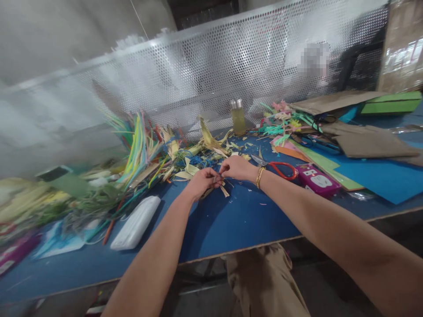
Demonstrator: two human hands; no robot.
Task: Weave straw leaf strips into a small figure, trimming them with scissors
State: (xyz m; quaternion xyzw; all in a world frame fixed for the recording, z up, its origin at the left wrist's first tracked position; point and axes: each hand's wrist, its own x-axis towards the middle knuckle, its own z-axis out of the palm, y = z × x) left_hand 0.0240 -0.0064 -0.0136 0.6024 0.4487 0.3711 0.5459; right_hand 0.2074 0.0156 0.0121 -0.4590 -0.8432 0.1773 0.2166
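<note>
The left hand [205, 182] and right hand [238, 167] pinch together one dry husk strip [225, 191], behind the blue table's [238, 224] front edge.

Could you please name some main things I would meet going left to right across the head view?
Blurred purple object, light-blue mask, white bundle, left hand, right hand, red-handled scissors, purple box with white emblem.

No lettering is legible (white marks [321, 181] on the purple box [306, 175] blur).
</note>
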